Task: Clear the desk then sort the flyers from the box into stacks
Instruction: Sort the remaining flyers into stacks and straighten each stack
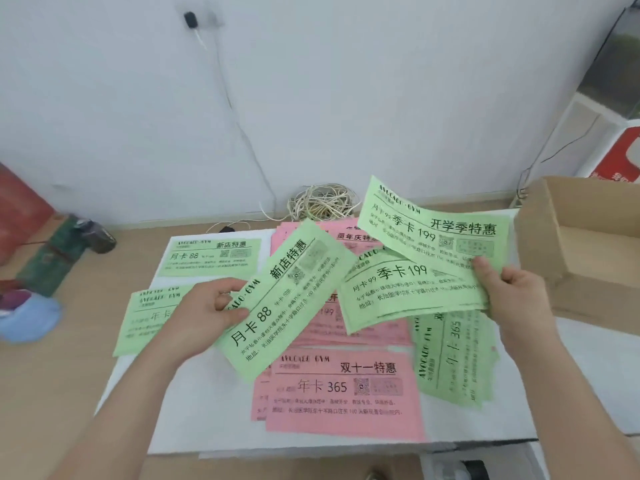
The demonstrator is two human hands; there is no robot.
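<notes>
Well, the left grip point(207, 306) pinches one green flyer point(284, 306), held tilted above the white bench point(194, 424). Over on the other side, the right grip point(512, 292) clasps a small fan of green flyers point(415, 285) by their right end, just beside the open cardboard box point(540, 244) at the bench's right. Below them lie loose pink flyers point(343, 393) in the middle, with green stacks point(211, 256) at the far left, near left and right.
</notes>
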